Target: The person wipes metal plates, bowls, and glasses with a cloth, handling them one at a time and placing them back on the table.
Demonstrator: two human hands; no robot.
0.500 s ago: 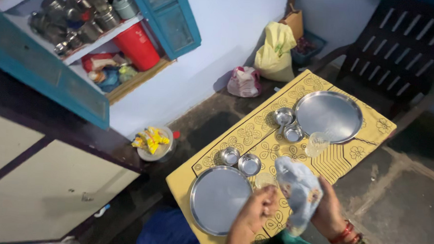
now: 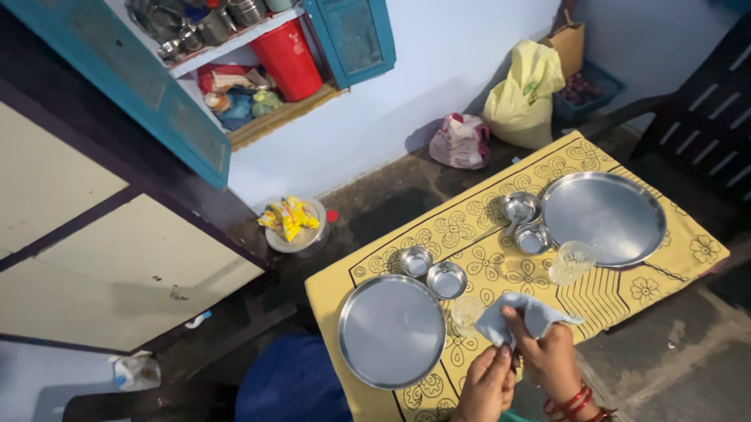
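Cloth (image 2: 524,317) bunched in right hand (image 2: 548,355), grip closed on it, just beside glass (image 2: 466,312) on yellow mat (image 2: 475,241); left hand (image 2: 488,385) pinching cloth's lower edge, near steel plate (image 2: 391,330).

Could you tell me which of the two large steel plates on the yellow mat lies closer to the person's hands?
The near plate, at the mat's lower left beside the left hand. The other plate lies at the far end, towards the dark chair.

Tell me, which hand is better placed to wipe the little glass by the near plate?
Probably the right hand: it already grips the blue cloth, which lies right beside the small glass. The left hand sits lower, holding no cloth.
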